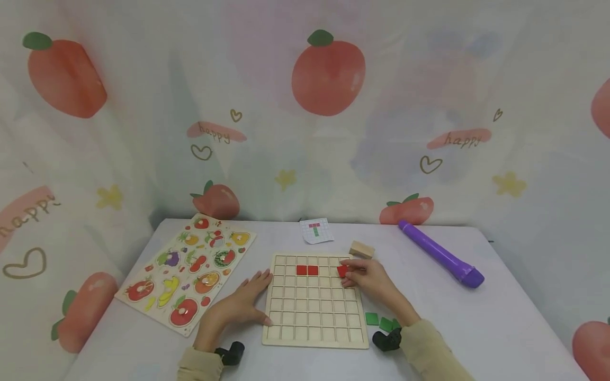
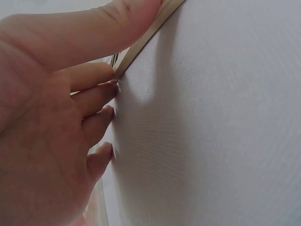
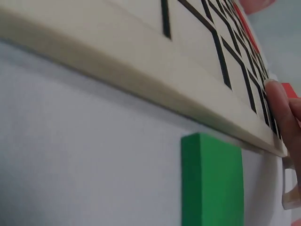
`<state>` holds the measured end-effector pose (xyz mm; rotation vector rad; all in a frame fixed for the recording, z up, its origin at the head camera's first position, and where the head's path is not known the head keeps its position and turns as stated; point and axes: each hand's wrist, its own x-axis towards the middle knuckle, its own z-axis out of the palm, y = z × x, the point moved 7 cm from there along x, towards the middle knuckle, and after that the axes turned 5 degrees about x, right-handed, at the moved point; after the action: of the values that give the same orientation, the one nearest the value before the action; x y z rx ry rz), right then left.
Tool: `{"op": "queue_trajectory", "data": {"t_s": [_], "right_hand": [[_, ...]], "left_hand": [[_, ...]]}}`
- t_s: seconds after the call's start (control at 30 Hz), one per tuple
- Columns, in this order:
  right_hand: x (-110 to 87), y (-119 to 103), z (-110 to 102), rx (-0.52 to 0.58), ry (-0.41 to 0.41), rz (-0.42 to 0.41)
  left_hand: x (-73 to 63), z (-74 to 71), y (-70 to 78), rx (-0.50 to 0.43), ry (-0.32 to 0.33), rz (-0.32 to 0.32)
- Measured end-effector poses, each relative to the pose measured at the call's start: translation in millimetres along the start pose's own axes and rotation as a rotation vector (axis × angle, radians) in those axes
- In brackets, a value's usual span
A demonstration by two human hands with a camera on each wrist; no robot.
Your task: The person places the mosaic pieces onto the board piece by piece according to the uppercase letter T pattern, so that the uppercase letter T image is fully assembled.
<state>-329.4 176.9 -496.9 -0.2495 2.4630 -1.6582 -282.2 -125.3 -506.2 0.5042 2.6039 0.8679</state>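
A wooden grid board [image 1: 314, 306] lies flat on the table. Two red square tiles [image 1: 307, 270] sit side by side in its second row from the top. My right hand [image 1: 374, 280] pinches another red tile [image 1: 341, 271] over the board's upper right part. Along the board's left edge my left hand [image 1: 238, 302] rests with fingers spread, thumb and fingertips touching the rim; the left wrist view shows the thumb [image 2: 94, 35] against that rim. Several green tiles [image 1: 372, 318] lie right of the board, below my right forearm; one green tile [image 3: 218, 181] fills the right wrist view's lower part.
Behind the board lies a small card [image 1: 316, 231] with a red and green T on a grid. A wooden block [image 1: 362, 249] is near the top right corner. The fruit puzzle board [image 1: 221, 272] lies left, a purple microphone-shaped stick [image 1: 440, 254] right.
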Motion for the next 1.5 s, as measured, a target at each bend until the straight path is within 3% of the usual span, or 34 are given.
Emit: {"op": "queue_trajectory", "data": {"t_s": [0.2, 0.5, 0.83, 1.1, 1.33, 1.5], "right_hand": [[7.4, -7.2, 12.9, 0.027, -0.037, -0.035], [18.1, -13.3, 22.3, -0.105, -0.047, -0.065], [24.9, -21.7, 27.7, -0.337, -0.032, -0.089], [29.3, -30.6, 33.6, -0.384, -0.085, -0.123], [32.3, -28.5, 31.6, -0.404, -0.108, -0.165], [32.4, -27.1, 32.9, -0.415, -0.123, -0.193]], "left_hand": [[-0.3, 1.5, -1.0, 0.001, -0.004, 0.007], [0.8, 1.9, -3.5, -0.008, 0.004, -0.002], [2.1, 1.6, -3.9, -0.001, 0.001, -0.008], [-0.4, -0.5, -6.1, 0.004, 0.006, -0.029], [3.1, 1.9, -2.9, -0.002, -0.002, 0.006], [2.8, 1.9, -0.4, -0.002, -0.002, -0.011]]}}
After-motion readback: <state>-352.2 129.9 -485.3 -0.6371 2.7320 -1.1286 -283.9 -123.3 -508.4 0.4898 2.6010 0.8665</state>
